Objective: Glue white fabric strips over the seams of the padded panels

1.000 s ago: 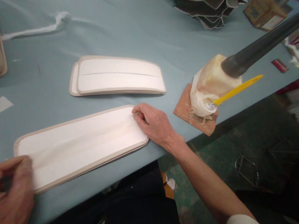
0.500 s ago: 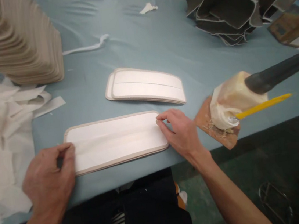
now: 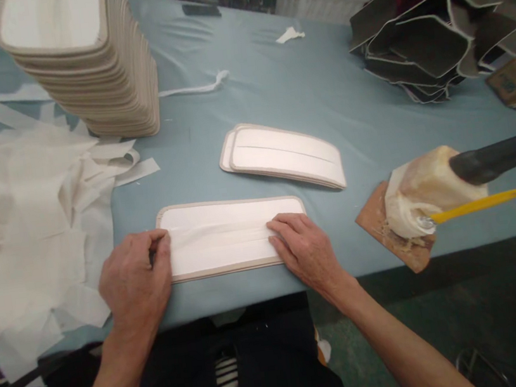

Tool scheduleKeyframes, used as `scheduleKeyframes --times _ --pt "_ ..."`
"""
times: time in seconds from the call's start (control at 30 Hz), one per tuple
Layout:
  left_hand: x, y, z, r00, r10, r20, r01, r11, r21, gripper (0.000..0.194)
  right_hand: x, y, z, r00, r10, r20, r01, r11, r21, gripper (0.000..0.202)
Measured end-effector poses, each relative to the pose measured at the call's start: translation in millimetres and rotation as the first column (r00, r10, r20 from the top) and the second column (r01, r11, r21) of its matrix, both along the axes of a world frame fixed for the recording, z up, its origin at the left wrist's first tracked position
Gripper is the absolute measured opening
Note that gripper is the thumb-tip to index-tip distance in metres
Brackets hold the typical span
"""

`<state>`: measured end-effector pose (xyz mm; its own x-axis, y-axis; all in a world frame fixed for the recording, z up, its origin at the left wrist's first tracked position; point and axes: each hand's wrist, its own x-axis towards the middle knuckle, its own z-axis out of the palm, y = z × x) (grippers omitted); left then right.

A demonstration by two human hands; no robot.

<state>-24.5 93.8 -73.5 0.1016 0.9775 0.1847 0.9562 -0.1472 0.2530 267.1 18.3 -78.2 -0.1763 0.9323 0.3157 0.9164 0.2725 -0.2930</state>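
A long white panel with rounded corners and a beige border (image 3: 230, 266) lies in front of me, with at least one more beneath it. Along its middle runs a thin pale fabric strip (image 3: 210, 233). At the panel's left end my left hand (image 3: 139, 274) is closed, thumb and forefinger pinching the strip's end; the exact grip is partly hidden. My right hand (image 3: 304, 244) rests on the right part of the panel, fingertips down on the strip, thumb and forefinger slightly apart. Behind it lies a small stack of similar panels (image 3: 286, 154) with a lengthwise slit on top.
A tall stack of panels (image 3: 131, 77) stands back left, beside a heap of pale fabric strips (image 3: 25, 213). At right, a glue-crusted container (image 3: 416, 190) with a yellow-handled brush (image 3: 480, 206) sits on a brown board (image 3: 375, 209). Dark curved pieces (image 3: 419, 42) are piled behind.
My right hand has moved from the panel's right edge inward onto its surface, its pinch loosened. My left hand still pinches at the left end. The camera view has shifted left.
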Motion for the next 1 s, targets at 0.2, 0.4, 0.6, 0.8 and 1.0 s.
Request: scheduleKeyframes --times 0.2,0.4,0.6,0.8,1.0 --pt "-1.8 -10.9 -0.9 0.991 -0.13 -0.025 0.133 0.976 0.172 0.037 -2.4 -0.8 -2.7 1.0 -0.015 0.006 0.015 1.0 0.019 0.028" --pt "6.5 -20.6 0.1 0.921 -0.369 -0.125 0.382 0.919 0.102 0.042 -2.1 -1.6 -1.3 1.0 -0.005 0.018 0.004 0.999 0.041 0.028" --pt "10.9 -25.2 1.7 0.923 -0.3 -0.242 0.32 0.946 0.048 0.052 0.8 -1.3 -0.6 1.0 0.005 0.014 -0.005 1.0 0.025 0.029" --pt "11.4 -26.6 1.1 0.932 -0.254 -0.26 0.275 0.96 0.048 0.054 4.5 -4.0 -3.5 1.0 -0.001 0.02 0.0 1.0 0.031 0.031" --pt "9.5 -30.4 0.1 0.943 -0.27 -0.194 0.285 0.957 0.053 0.057 7.4 -8.2 -6.6 0.996 -0.066 0.063 0.064 0.998 0.02 0.035"
